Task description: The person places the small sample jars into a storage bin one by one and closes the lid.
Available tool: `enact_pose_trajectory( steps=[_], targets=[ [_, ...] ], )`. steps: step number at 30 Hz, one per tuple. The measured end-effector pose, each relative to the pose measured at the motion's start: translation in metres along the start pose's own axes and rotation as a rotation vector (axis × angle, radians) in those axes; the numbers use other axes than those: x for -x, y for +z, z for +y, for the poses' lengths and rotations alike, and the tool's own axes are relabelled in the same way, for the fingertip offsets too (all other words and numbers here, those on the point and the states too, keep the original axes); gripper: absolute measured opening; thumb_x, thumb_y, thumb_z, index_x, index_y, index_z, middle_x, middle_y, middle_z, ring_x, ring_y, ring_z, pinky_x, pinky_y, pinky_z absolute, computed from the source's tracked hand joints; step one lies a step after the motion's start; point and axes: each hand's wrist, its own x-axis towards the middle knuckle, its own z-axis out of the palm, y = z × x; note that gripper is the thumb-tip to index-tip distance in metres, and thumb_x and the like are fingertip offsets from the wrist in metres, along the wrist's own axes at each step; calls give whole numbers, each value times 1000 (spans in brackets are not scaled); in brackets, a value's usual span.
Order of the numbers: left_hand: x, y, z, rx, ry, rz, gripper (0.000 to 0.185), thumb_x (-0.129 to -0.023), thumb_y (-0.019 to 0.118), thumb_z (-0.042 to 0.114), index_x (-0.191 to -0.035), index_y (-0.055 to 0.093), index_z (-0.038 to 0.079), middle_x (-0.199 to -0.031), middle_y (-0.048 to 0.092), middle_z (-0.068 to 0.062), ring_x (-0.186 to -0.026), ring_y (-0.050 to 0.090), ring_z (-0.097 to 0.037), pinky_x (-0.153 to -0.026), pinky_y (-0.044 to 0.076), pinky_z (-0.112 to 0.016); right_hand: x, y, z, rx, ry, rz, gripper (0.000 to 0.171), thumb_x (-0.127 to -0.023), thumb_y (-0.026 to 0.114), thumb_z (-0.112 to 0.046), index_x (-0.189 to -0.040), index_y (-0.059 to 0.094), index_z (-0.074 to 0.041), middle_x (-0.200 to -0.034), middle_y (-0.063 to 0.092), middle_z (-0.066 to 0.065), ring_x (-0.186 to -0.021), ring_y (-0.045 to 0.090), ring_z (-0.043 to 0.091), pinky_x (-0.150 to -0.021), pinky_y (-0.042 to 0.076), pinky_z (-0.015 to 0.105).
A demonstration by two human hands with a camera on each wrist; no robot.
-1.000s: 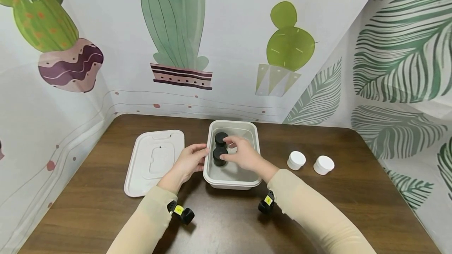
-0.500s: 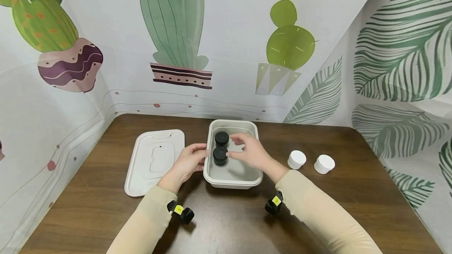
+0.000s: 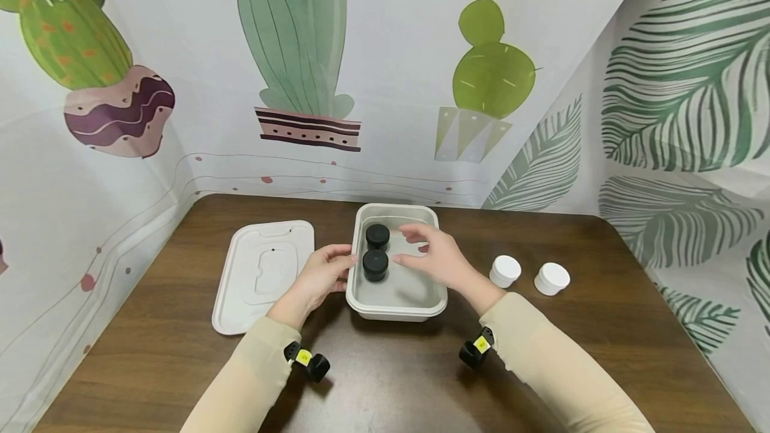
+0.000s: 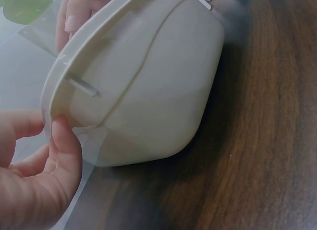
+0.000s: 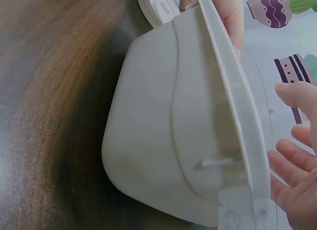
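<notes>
The plastic box (image 3: pixel 409 294), its rim pinched by the left hand (image 3: pixel 323 272), is best kept steady; the black jars (image 3: pixel 375 264) should be left unbumped by the half-spread, empty right hand (image 3: pixel 443 258).

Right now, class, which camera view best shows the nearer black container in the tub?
The head view: it looks down into the open tub, where the nearer black container stands unobstructed. Neither wrist view shows it; both face the tub's outer wall.

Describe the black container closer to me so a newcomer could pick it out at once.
On the brown table sits an open, pale bin. Inside, toward its left side, the round black container stands in front of a similar black one; it's farther from the cactus-print backdrop.
</notes>
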Motion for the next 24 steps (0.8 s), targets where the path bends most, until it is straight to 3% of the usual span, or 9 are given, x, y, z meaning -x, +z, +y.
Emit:
enact_pose_trajectory(
  steps=[8,24],
  targets=[
    [0,3,1,-19,-18,45,39,-90,57,12,-126,50,-3,-99,64,-14,-72,63,-17,-58,52,-26,5,-6,3,-34,7,19,53,-77,78,-22,-124,58,-7,-117,64,12,-110,61,26,-91,51,41],
    [3,2,-4,10,5,12,41,-90,56,9,-128,48,-4,-104,63,-21,-72,63,-17,-59,53,-27,19,-20,13,-51,24,64,53,-78,77,-22,-126,57,-10,-119,63,11,-111,60,27,-92,50,44]
  ],
)
